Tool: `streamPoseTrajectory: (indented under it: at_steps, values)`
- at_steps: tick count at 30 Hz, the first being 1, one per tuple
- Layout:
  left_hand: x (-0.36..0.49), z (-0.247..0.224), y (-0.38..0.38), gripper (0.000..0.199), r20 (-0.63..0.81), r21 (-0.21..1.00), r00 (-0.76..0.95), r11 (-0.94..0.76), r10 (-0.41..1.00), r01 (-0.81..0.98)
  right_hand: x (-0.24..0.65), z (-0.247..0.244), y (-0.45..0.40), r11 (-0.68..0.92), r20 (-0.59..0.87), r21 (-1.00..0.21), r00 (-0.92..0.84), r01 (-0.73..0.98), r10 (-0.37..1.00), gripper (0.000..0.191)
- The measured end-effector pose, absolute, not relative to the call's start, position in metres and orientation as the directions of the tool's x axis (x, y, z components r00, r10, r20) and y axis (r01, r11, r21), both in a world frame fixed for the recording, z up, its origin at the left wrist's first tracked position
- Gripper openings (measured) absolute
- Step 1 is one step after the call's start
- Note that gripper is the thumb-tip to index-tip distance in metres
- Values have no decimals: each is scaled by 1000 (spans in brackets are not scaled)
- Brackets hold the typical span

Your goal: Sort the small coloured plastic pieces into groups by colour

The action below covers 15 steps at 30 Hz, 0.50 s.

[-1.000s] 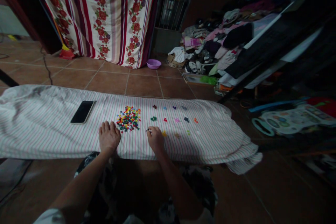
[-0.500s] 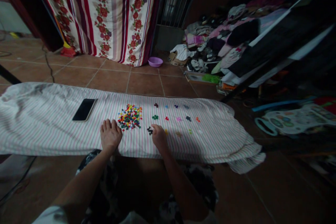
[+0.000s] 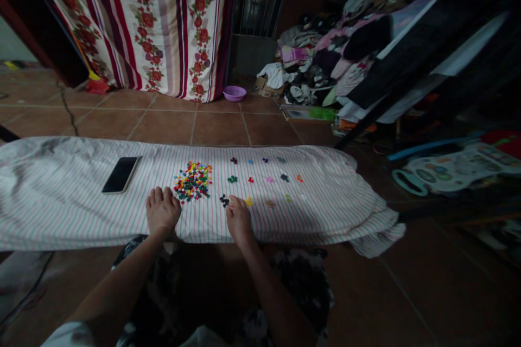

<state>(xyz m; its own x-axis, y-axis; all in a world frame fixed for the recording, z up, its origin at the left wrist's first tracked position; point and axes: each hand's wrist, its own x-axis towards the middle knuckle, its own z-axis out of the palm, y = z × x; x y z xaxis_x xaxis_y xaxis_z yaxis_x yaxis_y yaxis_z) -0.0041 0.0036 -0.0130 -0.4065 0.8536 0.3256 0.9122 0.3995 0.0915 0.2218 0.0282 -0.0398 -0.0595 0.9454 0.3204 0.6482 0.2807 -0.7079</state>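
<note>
Just left of the right hand (image 3: 240,220), its fingers (image 3: 237,203) half-curled, grip unclear, lie black pieces (image 3: 224,201); the left hand (image 3: 163,210) rests flat.

Head view: no text, label, brand, number or sign can be read
</note>
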Motion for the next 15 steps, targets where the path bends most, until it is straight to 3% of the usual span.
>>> streamPoseTrajectory:
  at_steps: [10,13,15]
  values:
    - [-5,-16,4,47,317,72,-404,403,858,912,225,-18,28,322,356,-793,-36,516,934,34]
    - [-5,-16,5,48,316,85,-410,405,856,910,221,18,11,303,283,-899,-108,317,953,30]
    - [-5,-16,5,48,318,91,-415,409,852,908,218,47,-5,232,192,-969,-327,86,925,29]
